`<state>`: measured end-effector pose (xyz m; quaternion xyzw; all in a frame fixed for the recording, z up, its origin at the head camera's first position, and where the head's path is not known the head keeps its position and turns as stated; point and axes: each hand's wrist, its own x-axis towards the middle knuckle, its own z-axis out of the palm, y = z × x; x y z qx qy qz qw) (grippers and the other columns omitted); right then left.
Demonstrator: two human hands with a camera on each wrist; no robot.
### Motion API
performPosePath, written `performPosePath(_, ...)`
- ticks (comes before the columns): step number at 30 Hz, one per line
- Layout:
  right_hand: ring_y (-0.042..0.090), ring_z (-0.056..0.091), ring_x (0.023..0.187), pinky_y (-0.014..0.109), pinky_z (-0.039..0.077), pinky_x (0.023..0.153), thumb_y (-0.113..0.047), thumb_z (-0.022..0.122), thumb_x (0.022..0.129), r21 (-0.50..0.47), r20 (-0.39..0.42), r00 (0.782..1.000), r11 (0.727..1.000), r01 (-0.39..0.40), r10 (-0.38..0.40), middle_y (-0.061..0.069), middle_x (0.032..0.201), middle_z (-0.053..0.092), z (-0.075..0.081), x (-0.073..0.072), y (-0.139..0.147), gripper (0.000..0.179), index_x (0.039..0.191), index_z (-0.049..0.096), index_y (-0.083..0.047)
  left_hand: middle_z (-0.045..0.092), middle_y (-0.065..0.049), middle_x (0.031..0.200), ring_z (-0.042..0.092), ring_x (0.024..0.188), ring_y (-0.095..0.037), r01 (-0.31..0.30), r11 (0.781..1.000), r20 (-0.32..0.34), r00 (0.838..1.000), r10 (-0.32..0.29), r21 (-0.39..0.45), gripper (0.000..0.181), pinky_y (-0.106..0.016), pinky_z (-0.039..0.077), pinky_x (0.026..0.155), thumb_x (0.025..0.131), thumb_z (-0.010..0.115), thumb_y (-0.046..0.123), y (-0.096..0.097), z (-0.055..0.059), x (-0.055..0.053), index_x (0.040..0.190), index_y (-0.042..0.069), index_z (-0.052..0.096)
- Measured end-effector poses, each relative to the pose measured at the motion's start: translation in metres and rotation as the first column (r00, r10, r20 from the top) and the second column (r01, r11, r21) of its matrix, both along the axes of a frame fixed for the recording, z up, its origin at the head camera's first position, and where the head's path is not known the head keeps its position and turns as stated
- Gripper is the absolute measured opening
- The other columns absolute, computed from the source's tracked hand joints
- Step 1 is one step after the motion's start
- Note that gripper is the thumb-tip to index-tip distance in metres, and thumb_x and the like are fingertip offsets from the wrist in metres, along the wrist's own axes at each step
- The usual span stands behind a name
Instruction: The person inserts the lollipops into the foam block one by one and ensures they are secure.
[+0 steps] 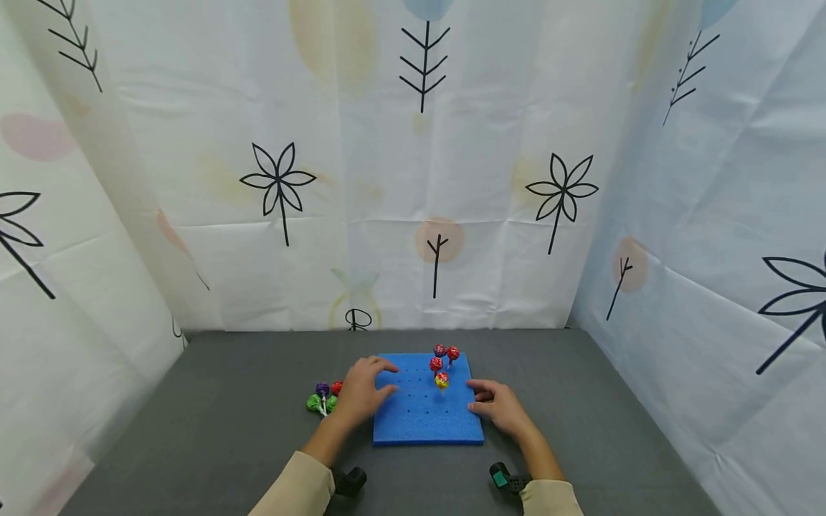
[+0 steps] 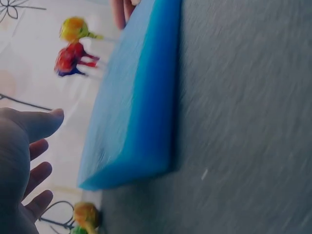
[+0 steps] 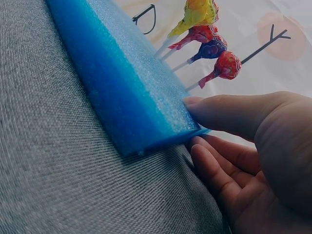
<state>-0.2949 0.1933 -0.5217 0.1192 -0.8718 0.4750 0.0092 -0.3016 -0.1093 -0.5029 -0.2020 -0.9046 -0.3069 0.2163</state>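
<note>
A blue foam board with rows of small holes lies flat on the table. Several wrapped lollipops stand upright in it right of centre, among them a yellow and red one, a red one and a dark purple one. My right hand grips the board's right edge, thumb on the top face and fingers at the side below. Over the board's left edge, my left hand is spread with nothing between thumb and fingers.
Left of the board, more lollipops lie in a bunch, with green, purple and red wrappers, partly behind the left hand. The grey table is bordered by a patterned white curtain at the back and sides.
</note>
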Motion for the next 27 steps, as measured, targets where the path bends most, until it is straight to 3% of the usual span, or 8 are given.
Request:
performPosePath(5, 0.024, 0.06, 0.098, 0.047, 0.049, 0.086, -0.007, 0.074, 0.085, 0.002, 0.007, 1.0, 1.0, 0.003, -0.003, 0.011, 0.114, 0.065, 0.001, 0.0, 0.0, 0.039, 0.123, 0.065, -0.002, 0.066, -0.004, 0.112, 0.056, 0.108, -0.031, -0.003, 0.999, 0.007, 1.0, 0.004, -0.043, 0.027, -0.056, 0.04, 0.093, 0.078, 0.083, 0.016, -0.012, 0.004, -0.004, 0.103, 0.018, 0.072)
performPosePath(19, 0.024, 0.06, 0.097, 0.047, 0.049, 0.087, -0.007, 0.075, 0.085, 0.015, 0.004, 1.0, 1.0, 0.003, -0.003, 0.011, 0.114, 0.064, 0.001, 0.0, -0.002, 0.04, 0.123, 0.065, -0.002, 0.066, -0.003, 0.115, 0.051, 0.116, -0.034, -0.021, 0.985, 0.13, 0.991, 0.043, -0.169, 0.028, -0.061, 0.032, 0.096, 0.078, 0.082, 0.018, -0.029, 0.009, -0.015, 0.104, 0.021, 0.072)
performPosePath(27, 0.024, 0.06, 0.097, 0.047, 0.049, 0.087, -0.009, 0.074, 0.086, 0.017, 0.005, 1.0, 1.0, 0.0, 0.0, 0.01, 0.114, 0.064, 0.001, 0.001, 0.0, 0.039, 0.123, 0.065, -0.003, 0.065, -0.001, 0.116, 0.049, 0.118, -0.032, -0.039, 0.96, 0.179, 0.98, 0.091, -0.276, 0.031, -0.06, 0.029, 0.099, 0.078, 0.082, 0.02, -0.036, 0.009, -0.019, 0.108, 0.022, 0.071)
